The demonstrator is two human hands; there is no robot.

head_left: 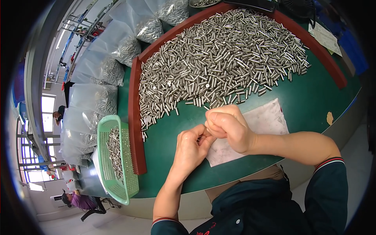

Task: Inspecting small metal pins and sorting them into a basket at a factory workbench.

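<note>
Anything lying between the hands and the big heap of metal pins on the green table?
Nothing visible. The left hand and right hand, closed together over the white cloth, sit just short of the heap of metal pins. Only bare green table and a few stray pins at the heap's edge lie between.

Green-topped table (313,102) with red rim (135,117) — bright windows (47,103) far left, pale floor (70,223) below

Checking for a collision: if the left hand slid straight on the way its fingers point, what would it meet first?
The left hand points up-right at the right hand, which it seems to touch already; beyond that lies the pile of small metal pins.
</note>
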